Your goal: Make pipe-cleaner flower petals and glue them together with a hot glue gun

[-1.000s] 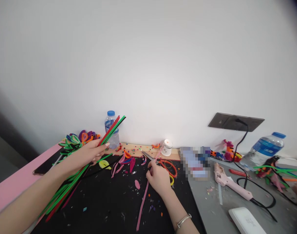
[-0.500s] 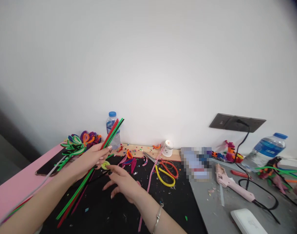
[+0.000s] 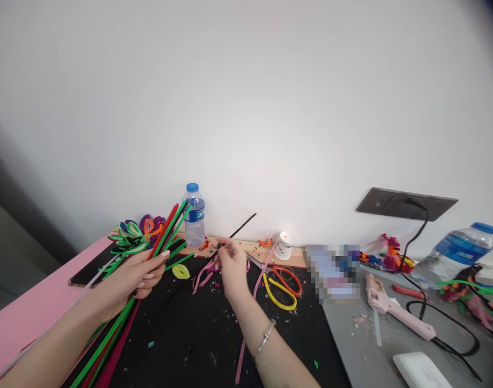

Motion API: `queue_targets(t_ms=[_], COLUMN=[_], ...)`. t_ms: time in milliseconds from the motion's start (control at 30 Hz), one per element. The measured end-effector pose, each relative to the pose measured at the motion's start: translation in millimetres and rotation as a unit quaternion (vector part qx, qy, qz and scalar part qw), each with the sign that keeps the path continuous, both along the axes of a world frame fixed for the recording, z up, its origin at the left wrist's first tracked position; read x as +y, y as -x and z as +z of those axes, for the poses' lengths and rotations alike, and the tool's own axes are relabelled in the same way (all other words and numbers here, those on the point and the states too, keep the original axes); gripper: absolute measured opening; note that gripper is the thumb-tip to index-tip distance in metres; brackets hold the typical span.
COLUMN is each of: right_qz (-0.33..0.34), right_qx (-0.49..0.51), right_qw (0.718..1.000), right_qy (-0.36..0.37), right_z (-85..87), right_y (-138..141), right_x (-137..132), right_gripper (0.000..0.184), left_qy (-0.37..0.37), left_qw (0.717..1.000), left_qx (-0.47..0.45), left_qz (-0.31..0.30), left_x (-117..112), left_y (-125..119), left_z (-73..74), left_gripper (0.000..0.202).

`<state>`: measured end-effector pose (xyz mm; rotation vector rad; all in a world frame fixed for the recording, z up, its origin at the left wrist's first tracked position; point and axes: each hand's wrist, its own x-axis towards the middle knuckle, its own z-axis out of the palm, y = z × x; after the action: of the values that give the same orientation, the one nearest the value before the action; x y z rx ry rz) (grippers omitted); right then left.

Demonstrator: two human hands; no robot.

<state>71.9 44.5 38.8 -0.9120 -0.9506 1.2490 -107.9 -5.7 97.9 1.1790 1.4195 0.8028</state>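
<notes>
My left hand (image 3: 135, 275) is closed around a bundle of long green, red and dark pipe cleaners (image 3: 165, 226) that slant up to the right over the black mat (image 3: 198, 334). My right hand (image 3: 231, 265) pinches a single black pipe cleaner (image 3: 240, 228), drawn up and away from the bundle, its tip pointing at the wall. A pink pipe cleaner (image 3: 246, 328) lies on the mat under my right forearm. Scissors with yellow and red handles (image 3: 281, 283) rest just right of that hand.
A water bottle (image 3: 194, 215) and a small white jar (image 3: 284, 246) stand by the wall. Folded pipe-cleaner shapes (image 3: 137, 234) sit at the back left. A pink glue gun (image 3: 392, 310) with black cord, a second bottle (image 3: 459, 253) and a white box (image 3: 422, 372) lie on the grey table right.
My right hand left the pink pipe cleaner and scissors, crossed to the bundle, and now lifts one black pipe cleaner out of it. The left hand kept holding the bundle.
</notes>
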Motion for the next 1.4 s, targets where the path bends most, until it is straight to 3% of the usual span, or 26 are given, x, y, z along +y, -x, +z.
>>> queue_targets(t_ms=[167, 267, 433, 533, 667, 833, 967, 1067, 1267, 1400], right_qz=[0.063, 0.133, 0.198, 0.226, 0.221, 0.297, 0.215, 0.181, 0.184, 0.195], right_qx=[-0.013, -0.019, -0.044, -0.085, -0.122, -0.149, -0.147, -0.143, -0.149, -0.142], right_qw=[0.998, 0.991, 0.974, 0.957, 0.948, 0.921, 0.951, 0.963, 0.961, 0.958], right_qy=[-0.018, 0.005, 0.098, 0.158, 0.193, 0.205, 0.165, 0.143, 0.146, 0.157], right_z=[20.8, 16.9, 3.5, 0.4, -1.1, 6.1, 12.7, 8.3, -9.0, -11.8], right_y=[-50, -62, -63, -61, -62, -83, -100, -102, -104, -114], right_x=[-7, -21, -37, -39, -37, -28, -10, 0, 8, 15], right_gripper=[0.015, 0.019, 0.040, 0.041, 0.035, 0.029, 0.030, 0.030, 0.036, 0.035], left_qy=[0.055, 0.071, 0.072, 0.031, 0.013, 0.018, 0.073, 0.105, 0.138, 0.089], left_qw=[0.989, 0.986, 0.982, 0.984, 0.985, 0.977, 0.956, 0.944, 0.940, 0.941], left_qx=[-0.125, -0.131, -0.160, -0.166, -0.163, -0.187, -0.219, -0.233, -0.248, -0.269], left_qz=[-0.051, -0.076, -0.066, -0.059, -0.056, -0.101, -0.179, -0.208, -0.189, -0.183], left_x=[-2, 3, 14, 19, 21, 24, 17, 10, 3, 1], left_y=[-19, -45, -90, -107, -116, -111, -109, -110, -112, -115], left_z=[-14.3, -25.7, -39.6, -45.1, -54.0, -66.5, -62.6, -59.5, -72.7, -83.1], left_gripper=[0.038, 0.039, 0.042, 0.041, 0.041, 0.034, 0.036, 0.037, 0.034, 0.032])
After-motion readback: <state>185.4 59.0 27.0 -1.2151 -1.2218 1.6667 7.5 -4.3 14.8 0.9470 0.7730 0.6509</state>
